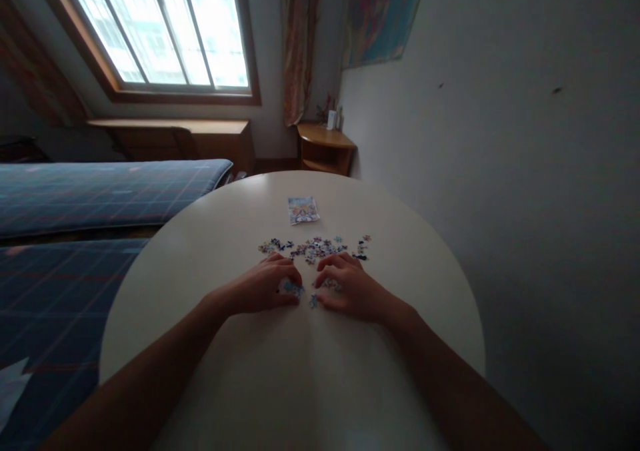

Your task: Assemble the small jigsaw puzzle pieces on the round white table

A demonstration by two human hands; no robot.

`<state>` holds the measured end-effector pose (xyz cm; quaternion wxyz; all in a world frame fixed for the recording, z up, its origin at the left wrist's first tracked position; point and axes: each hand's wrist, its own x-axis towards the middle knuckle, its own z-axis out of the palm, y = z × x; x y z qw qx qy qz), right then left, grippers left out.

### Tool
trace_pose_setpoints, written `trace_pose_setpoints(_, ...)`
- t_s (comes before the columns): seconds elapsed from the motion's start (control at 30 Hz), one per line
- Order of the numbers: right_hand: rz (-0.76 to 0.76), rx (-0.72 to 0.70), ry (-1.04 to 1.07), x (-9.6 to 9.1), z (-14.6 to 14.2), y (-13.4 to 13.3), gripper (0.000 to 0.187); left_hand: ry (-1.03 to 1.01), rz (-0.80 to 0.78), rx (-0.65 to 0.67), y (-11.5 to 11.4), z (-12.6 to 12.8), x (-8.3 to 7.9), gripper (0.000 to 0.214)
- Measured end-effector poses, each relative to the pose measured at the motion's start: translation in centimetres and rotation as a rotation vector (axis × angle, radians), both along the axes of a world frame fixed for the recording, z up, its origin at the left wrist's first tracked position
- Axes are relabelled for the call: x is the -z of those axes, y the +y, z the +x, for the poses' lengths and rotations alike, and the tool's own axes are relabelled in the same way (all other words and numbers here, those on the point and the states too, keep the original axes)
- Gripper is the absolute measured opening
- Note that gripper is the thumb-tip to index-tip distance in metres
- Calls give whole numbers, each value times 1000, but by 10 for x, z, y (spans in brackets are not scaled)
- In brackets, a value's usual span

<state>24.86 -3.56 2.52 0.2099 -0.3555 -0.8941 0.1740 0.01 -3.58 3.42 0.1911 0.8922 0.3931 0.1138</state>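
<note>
Both of my hands rest on a round white table. My left hand is curled, its fingertips pinching a small blue jigsaw piece. My right hand is curled too, with fingers bent over jigsaw pieces beneath it. One loose piece lies between the two hands. Just beyond my fingers a scatter of several small colourful jigsaw pieces spreads across the table. A small printed picture card lies flat farther back.
A bed with a blue plaid cover runs along the left of the table. A grey wall stands close on the right. A wooden corner shelf and a wooden bench under the window are at the back.
</note>
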Motion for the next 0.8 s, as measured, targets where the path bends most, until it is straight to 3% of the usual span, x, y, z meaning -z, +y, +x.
trace_pose_setpoints(0.1,14,13,-22,-1,-1,-1,27,-10,15,19,-1,2,0,24)
trace_pose_setpoints(0.8,-32,-3,-20,5,-9,1,18,-19,-27,30,-5,7,-3,22)
